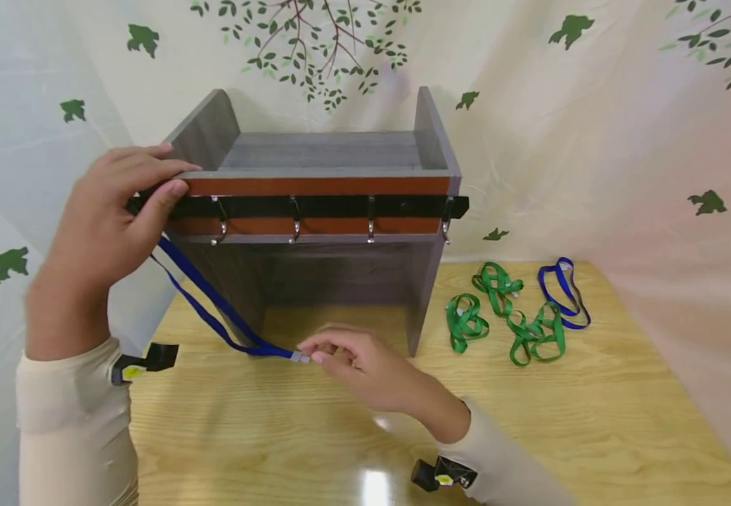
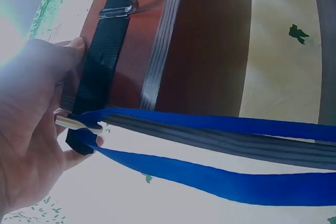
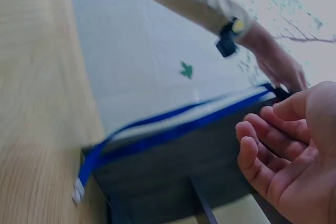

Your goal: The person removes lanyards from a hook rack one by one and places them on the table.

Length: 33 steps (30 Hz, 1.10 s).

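A blue lanyard (image 1: 204,316) is looped over the leftmost hook (image 2: 71,123) of a grey wooden shelf (image 1: 327,151). Its two strands slant down to a pale clip (image 1: 299,357). My left hand (image 1: 112,211) grips the shelf's front left corner, fingers over the top edge and thumb against the front. Beside the clip in the head view is my right hand (image 1: 372,365), its fingers loosely bent. The right wrist view shows that hand apart from the lanyard (image 3: 157,135), with nothing in its grasp.
A black rail (image 1: 334,206) with several metal hooks runs across the shelf's reddish-brown front. Several green lanyards (image 1: 467,323) and another blue lanyard (image 1: 558,288) lie on the wooden table (image 1: 264,443) to the right. A leaf-patterned cloth (image 1: 517,91) hangs behind.
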{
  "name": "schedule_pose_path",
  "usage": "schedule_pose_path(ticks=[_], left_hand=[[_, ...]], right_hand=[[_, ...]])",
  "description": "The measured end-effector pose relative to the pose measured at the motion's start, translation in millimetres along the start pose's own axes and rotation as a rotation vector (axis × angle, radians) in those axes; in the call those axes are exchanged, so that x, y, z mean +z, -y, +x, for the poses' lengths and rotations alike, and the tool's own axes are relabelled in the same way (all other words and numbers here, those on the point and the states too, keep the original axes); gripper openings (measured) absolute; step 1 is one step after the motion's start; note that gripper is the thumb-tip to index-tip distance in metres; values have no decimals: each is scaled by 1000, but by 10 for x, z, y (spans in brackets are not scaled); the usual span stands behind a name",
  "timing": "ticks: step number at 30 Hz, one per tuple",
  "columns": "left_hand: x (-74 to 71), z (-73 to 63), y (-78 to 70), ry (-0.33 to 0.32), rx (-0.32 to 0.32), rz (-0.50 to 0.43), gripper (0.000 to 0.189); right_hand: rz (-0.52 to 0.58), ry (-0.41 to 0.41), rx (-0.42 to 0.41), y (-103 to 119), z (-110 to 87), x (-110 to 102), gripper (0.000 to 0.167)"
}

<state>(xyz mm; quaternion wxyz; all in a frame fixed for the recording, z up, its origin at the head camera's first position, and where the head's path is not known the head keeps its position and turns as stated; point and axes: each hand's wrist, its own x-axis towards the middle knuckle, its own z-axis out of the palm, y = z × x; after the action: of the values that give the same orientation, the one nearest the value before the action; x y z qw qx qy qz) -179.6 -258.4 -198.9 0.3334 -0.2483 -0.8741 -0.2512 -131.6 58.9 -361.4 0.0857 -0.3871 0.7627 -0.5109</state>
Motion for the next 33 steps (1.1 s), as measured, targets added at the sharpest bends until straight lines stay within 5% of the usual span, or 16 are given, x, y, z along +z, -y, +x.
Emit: schedule_pose_path(ticks=[15, 21, 26, 33], left_hand=[[-53, 6, 106, 79, -76, -107, 28], [-21, 8, 78, 55, -98, -195, 32], [0, 9, 98, 37, -39, -296, 53], [6, -50, 156, 21, 17, -290, 68]], right_hand=[[-36, 125, -181, 214, 818, 424, 65], [-68, 116, -282, 393, 1050, 503, 67], [-81, 114, -292, 474, 1228, 543, 66], [-86, 131, -252, 473, 1381, 625, 67]])
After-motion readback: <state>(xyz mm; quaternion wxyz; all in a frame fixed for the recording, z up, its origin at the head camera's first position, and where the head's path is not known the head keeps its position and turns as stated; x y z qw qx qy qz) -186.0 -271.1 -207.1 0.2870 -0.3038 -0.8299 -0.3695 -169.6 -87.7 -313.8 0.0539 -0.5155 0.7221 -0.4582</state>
